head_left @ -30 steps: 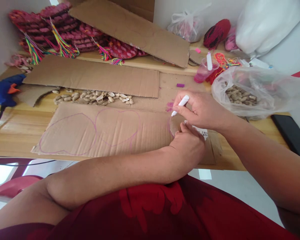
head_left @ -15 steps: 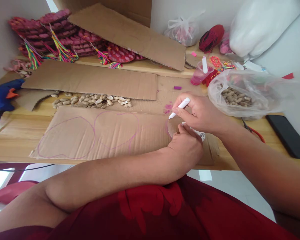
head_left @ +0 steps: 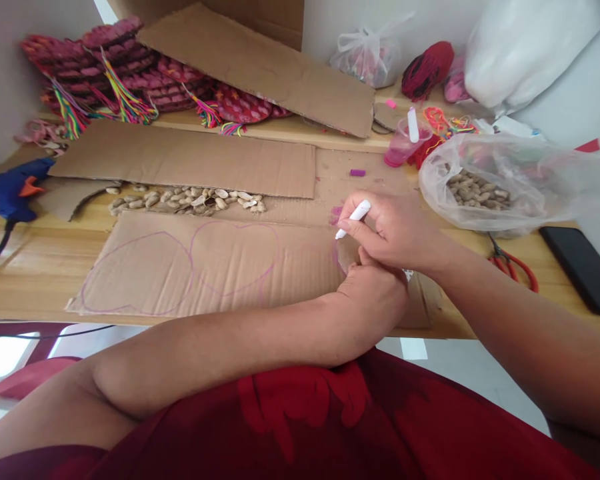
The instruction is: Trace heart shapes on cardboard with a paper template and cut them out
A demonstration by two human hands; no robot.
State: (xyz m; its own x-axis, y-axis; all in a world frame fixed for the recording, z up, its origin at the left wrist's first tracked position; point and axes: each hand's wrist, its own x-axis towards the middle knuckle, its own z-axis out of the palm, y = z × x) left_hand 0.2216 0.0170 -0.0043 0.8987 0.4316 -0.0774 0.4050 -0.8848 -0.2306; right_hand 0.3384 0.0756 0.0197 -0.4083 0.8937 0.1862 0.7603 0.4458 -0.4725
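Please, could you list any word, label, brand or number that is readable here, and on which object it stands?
No readable text.
White printed patch beside the left hand: only a sliver shows, too small to read.
White marker and black phone: no lettering visible.

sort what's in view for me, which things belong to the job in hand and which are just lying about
In use: white marker, held in the right hand; cardboard piece, under the left hand; cardboard sheet with purple outlines.

Apparently just lying about: blue glue gun; black phone; red-handled tool; yarn ball.
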